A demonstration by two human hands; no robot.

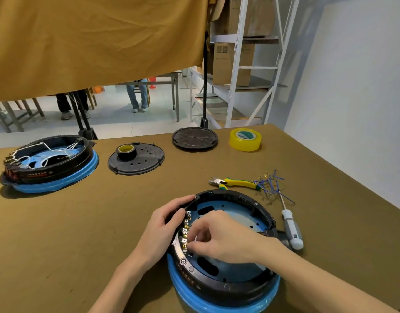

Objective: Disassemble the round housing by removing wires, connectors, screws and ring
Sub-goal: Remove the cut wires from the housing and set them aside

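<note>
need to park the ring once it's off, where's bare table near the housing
Bare cloth lies left of the near housing, beside the left hand, reaching back toward the perforated cover and second housing. The right is crowded: cutters, cut blue wires, screwdriver.

Two bare forearms, bare hands, no sleeves

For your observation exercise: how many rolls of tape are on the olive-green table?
2: a clear yellowish tape roll at the far right, and a black tape roll resting on the black perforated round cover. None seems hidden.
</note>
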